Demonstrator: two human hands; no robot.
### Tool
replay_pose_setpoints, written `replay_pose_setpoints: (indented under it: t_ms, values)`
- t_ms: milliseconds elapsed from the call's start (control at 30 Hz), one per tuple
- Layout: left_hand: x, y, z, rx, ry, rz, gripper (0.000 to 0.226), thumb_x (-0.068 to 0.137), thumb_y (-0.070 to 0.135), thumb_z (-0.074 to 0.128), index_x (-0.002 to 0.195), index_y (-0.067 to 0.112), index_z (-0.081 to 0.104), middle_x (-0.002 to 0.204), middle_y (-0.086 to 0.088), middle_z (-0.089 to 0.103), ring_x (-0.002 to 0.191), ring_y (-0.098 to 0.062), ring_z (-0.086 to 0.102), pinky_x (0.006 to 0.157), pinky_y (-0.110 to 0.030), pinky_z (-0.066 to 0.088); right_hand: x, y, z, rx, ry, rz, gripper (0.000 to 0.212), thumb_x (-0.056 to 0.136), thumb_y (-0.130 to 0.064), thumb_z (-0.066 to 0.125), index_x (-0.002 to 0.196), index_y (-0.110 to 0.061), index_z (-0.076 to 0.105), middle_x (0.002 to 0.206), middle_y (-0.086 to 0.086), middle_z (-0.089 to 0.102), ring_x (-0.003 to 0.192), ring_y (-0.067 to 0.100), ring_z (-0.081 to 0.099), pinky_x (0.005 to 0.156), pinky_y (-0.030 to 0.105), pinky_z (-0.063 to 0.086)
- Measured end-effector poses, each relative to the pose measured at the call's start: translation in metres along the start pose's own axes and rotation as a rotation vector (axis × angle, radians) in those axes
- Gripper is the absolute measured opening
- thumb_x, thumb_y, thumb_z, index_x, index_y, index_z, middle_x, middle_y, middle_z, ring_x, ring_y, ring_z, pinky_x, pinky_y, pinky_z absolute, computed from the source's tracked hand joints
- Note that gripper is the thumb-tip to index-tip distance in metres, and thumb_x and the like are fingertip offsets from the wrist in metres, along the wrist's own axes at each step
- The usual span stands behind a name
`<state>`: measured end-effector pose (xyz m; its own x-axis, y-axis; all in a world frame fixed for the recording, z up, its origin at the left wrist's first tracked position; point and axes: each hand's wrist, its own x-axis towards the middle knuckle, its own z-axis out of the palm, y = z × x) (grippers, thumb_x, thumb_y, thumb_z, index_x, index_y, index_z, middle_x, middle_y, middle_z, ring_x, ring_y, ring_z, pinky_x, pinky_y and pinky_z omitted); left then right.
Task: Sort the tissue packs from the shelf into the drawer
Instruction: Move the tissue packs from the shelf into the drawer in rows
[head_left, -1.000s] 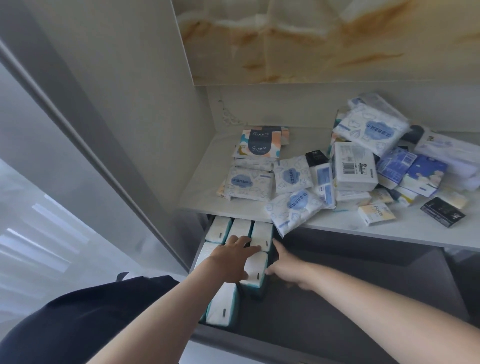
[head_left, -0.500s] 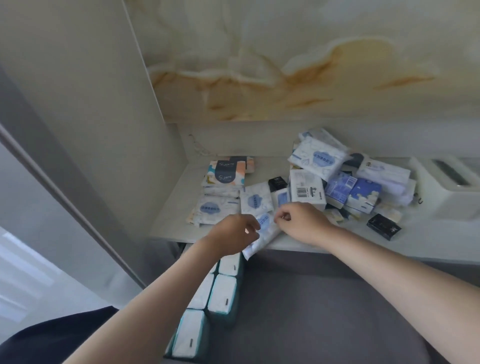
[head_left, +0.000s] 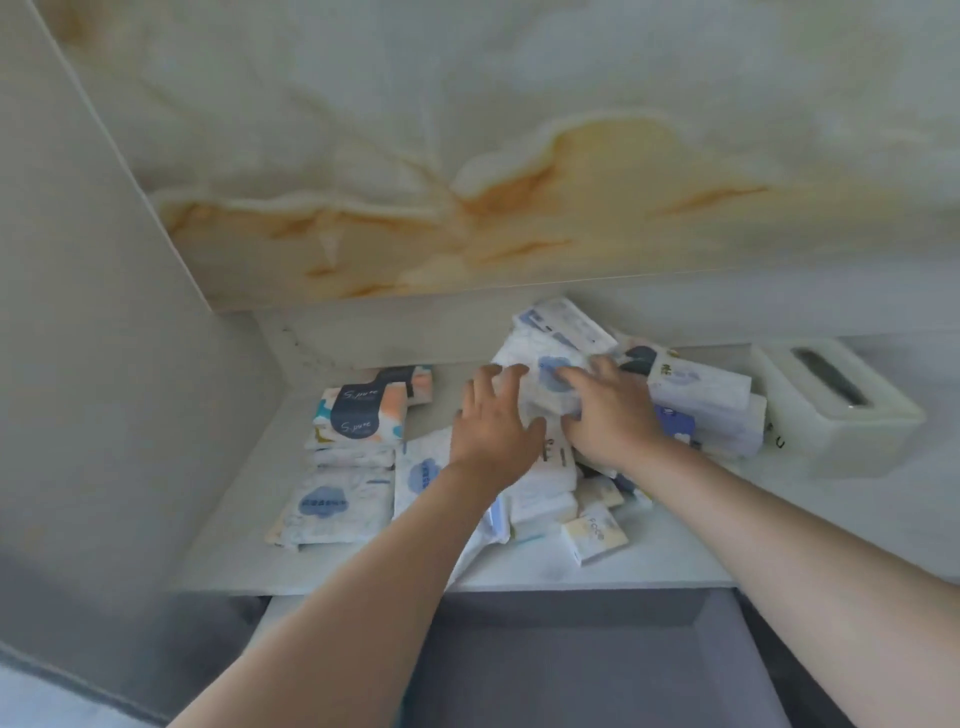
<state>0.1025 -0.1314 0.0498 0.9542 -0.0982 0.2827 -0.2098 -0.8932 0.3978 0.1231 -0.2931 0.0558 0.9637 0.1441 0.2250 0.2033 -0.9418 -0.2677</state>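
Your left hand (head_left: 493, 423), fingers spread straight, touches the cloud-print pack (head_left: 543, 387); your right hand (head_left: 610, 415) grips it (thumb at near edge), opposite those fingers.

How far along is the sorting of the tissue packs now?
Done: nothing can be confirmed; the visible part of the drawer shows no packs. In hand: the right hand grips the blue-cloud tissue pack atop the pile, the left hand touches it. Left: many packs lie on the shelf, such as the patterned packs.
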Motion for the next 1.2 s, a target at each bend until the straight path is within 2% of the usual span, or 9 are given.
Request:
replay_pose_setpoints:
  t_ms: [200, 333, 433, 500, 600, 767, 900, 1033, 1200]
  values:
    - [0.032, -0.024, -0.001, 0.093, -0.225, 0.047, 0.074, 0.089, 0.031, 0.057, 0.151, 0.03, 0.017, 0.154, -0.001, 0.026, 0.141, -0.026, 0.023, 0.111, -0.048, 0.032, 0.021, -0.026, 0.02, 0.348, -0.136, -0.244, 0.056, 0.088, 0.001, 0.055, 0.142, -0.012, 0.05, 0.158, 0.007, 0.031, 0.144, 0.022, 0.033, 0.115, 0.031, 0.029]
    - [0.041, -0.06, 0.004, 0.174, -0.484, -0.201, 0.058, 0.099, 0.044, 0.037, 0.152, 0.042, 0.013, 0.153, -0.004, 0.032, 0.136, -0.03, 0.034, 0.106, -0.05, 0.037, 0.037, -0.001, 0.016, 0.434, 0.222, -0.205, 0.043, 0.078, 0.015, 0.05, 0.103, -0.013, 0.071, 0.116, 0.004, 0.061, 0.111, 0.025, 0.056, 0.097, 0.042, 0.046]
    - [0.047, -0.069, 0.003, 0.277, -0.55, -0.278, 0.055, 0.101, 0.044, 0.03, 0.154, 0.04, 0.015, 0.158, -0.005, 0.025, 0.14, -0.033, 0.031, 0.111, -0.048, 0.033, 0.051, 0.022, 0.009, 0.216, 0.274, -0.141, 0.05, 0.07, 0.007, 0.059, 0.11, -0.022, 0.068, 0.124, 0.004, 0.055, 0.118, 0.031, 0.048, 0.098, 0.04, 0.036]
    - [0.05, -0.063, 0.001, 0.399, -0.532, -0.28, 0.054, 0.1, 0.037, 0.033, 0.152, 0.034, 0.023, 0.155, -0.007, 0.03, 0.136, -0.034, 0.035, 0.11, -0.047, 0.034, 0.056, 0.035, 0.007, 0.1, 0.079, -0.082, 0.072, 0.07, -0.002, 0.064, 0.134, -0.031, 0.053, 0.147, 0.007, 0.037, 0.138, 0.03, 0.03, 0.108, 0.044, 0.025]
    - [0.062, -0.047, -0.002, 0.223, -0.385, -0.299, 0.05, 0.091, 0.02, 0.041, 0.141, 0.025, 0.039, 0.139, -0.007, 0.048, 0.12, -0.03, 0.049, 0.102, -0.045, 0.042, 0.06, 0.046, 0.01, 0.098, -0.103, -0.013, 0.092, 0.073, -0.004, 0.065, 0.151, -0.034, 0.027, 0.159, 0.008, 0.019, 0.147, 0.031, 0.019, 0.114, 0.052, 0.021]
    - [0.089, -0.014, 0.004, -0.132, 0.016, -0.115, 0.051, 0.085, 0.005, 0.047, 0.135, 0.017, 0.044, 0.132, -0.005, 0.051, 0.116, -0.025, 0.052, 0.095, -0.04, 0.045, 0.068, 0.042, 0.012, 0.348, -0.054, -0.143, 0.082, 0.079, 0.007, 0.058, 0.15, -0.029, 0.038, 0.156, 0.0, 0.038, 0.136, 0.025, 0.043, 0.102, 0.033, 0.04]
    - [0.102, -0.002, 0.008, 0.172, 0.393, 0.264, 0.042, 0.079, 0.024, 0.055, 0.121, 0.017, 0.054, 0.128, -0.01, 0.047, 0.118, -0.03, 0.043, 0.099, -0.043, 0.036, 0.077, 0.039, 0.007, 0.57, -0.075, -0.124, 0.08, 0.081, 0.007, 0.052, 0.148, -0.036, 0.04, 0.151, -0.011, 0.043, 0.13, 0.008, 0.047, 0.093, 0.019, 0.043]
    - [0.115, 0.001, 0.019, 0.295, 0.098, 0.575, 0.051, 0.083, 0.041, 0.042, 0.126, 0.019, 0.056, 0.134, -0.006, 0.053, 0.128, -0.028, 0.045, 0.108, -0.042, 0.027, 0.093, 0.052, 0.004, 0.656, 0.081, 0.004, 0.066, 0.082, 0.003, 0.059, 0.143, -0.023, 0.05, 0.147, -0.004, 0.049, 0.133, 0.014, 0.046, 0.101, 0.02, 0.035]
    - [0.125, 0.001, 0.029, 0.543, -0.011, 0.529, 0.064, 0.084, 0.067, 0.027, 0.139, 0.038, 0.047, 0.121, -0.002, 0.053, 0.11, -0.026, 0.049, 0.093, -0.043, 0.036, 0.108, 0.096, 0.016, 0.14, -0.078, 0.157, 0.064, 0.086, -0.02, 0.064, 0.146, -0.029, 0.042, 0.146, 0.008, 0.047, 0.131, 0.032, 0.046, 0.103, 0.042, 0.04]
